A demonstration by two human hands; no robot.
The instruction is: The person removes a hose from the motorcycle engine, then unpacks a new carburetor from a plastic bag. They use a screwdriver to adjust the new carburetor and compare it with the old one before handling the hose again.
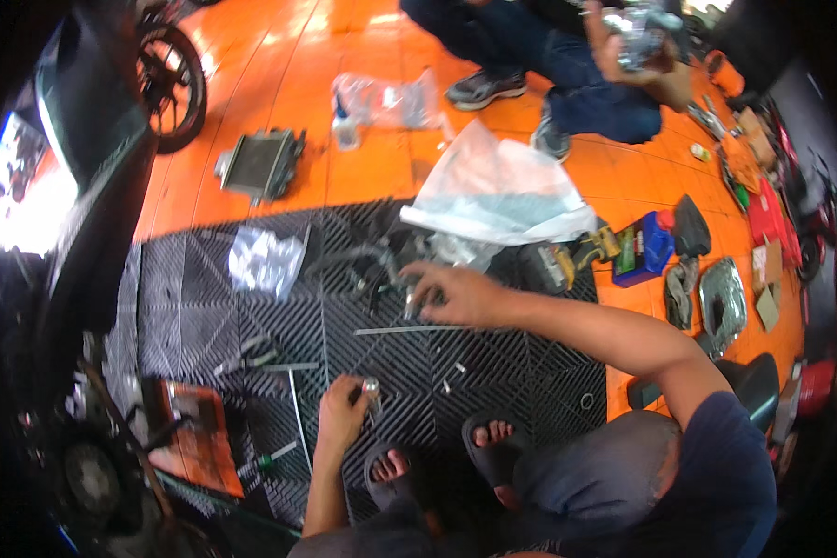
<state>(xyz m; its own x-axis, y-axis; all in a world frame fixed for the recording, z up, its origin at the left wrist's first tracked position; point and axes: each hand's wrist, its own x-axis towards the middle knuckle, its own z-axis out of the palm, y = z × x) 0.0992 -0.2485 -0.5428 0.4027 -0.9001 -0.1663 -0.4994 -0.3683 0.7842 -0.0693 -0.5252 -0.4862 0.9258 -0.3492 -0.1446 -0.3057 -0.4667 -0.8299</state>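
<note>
My left hand (340, 416) is closed around a small shiny metal cylinder (372, 387), low over the black ribbed mat (279, 321). My right hand (460, 296) reaches across to the middle of the mat with curved fingers that stand apart. Close to its fingertips is a small silvery piece (410, 303); I see no firm grip on it. Dark hoses or cables (370, 265) lie just beyond that hand. A long thin metal rod (409, 329) rests below it, and a few small bright bits (456, 371) are scattered between my hands and feet.
A clear plastic bag (266, 260) and a white sheet (500, 191) lie ahead. Right of them are a yellow-black power tool (593, 246) and a blue container (644, 249). A radiator (258, 166) sits far left. Another person's hand (665, 86) holds something shiny. Motorcycle parts (93, 474) border the left.
</note>
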